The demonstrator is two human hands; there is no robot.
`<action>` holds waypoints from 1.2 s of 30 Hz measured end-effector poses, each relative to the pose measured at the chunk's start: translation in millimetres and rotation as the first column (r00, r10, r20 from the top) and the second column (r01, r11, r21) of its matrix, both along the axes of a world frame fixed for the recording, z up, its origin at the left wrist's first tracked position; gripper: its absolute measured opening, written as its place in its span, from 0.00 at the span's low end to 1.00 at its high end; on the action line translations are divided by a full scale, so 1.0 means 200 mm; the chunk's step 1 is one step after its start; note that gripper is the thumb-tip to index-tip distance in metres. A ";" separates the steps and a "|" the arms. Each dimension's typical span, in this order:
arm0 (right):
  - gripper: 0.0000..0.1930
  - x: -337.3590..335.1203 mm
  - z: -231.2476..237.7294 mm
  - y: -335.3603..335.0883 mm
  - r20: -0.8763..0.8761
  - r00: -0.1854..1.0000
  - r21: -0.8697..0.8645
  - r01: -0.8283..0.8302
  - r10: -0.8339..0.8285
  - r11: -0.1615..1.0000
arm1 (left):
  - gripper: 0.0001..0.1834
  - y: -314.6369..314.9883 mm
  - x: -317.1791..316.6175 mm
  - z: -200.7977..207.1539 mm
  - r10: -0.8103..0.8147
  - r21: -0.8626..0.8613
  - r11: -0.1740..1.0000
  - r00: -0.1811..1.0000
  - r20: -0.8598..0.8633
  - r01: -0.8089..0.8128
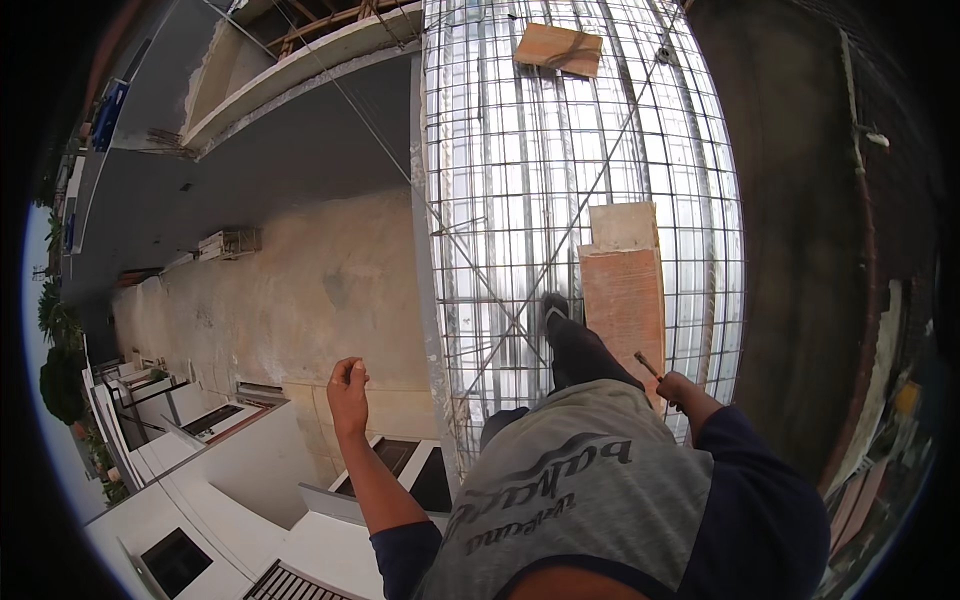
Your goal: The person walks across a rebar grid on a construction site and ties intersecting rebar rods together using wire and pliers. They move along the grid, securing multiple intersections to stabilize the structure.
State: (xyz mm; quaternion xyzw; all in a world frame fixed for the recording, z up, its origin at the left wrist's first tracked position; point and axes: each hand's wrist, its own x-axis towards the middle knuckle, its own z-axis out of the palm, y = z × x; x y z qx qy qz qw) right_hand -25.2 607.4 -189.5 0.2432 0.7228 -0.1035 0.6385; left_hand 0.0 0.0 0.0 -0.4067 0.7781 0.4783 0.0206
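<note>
Landmark: rebar mesh deck (560, 170), a bright metal decking sheet overlaid with a grid of steel reinforcing bars, filling the upper centre of the head view. Left hand (348, 388): raised in open air beyond the deck's left edge, over the drop to the plastered wall (330, 290) and white rooftops (200, 470) below; fingers curled into a loose fist, nothing in them. Right hand (680, 390): at the deck's lower right corner, fingers closed around a short thin tool (646, 364), brownish, its free end angled up and leftward toward the mesh; kind of tool could not be told. Dark shoe (556, 306) and trouser leg: planted on the deck near its lower middle, just left of a long reddish plywood board (625, 310) that lay lengthwise on the bars. Second, smaller board (558, 48): lay tilted on the deck's far end. Diagonal bar (590, 200): crossed the mesh from upper right to lower left. Grey printed shirt (590, 490) with dark blue sleeves: occupied the frame below the deck. Dark concrete wall (800, 250): ran along the deck's right side.
</note>
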 end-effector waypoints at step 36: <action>0.15 -1.29 0.07 -0.41 0.121 0.939 0.064 0.316 -0.322 0.947 | 0.13 -0.52 -2.33 -0.84 -0.088 0.336 0.941 0.943 0.322 -0.027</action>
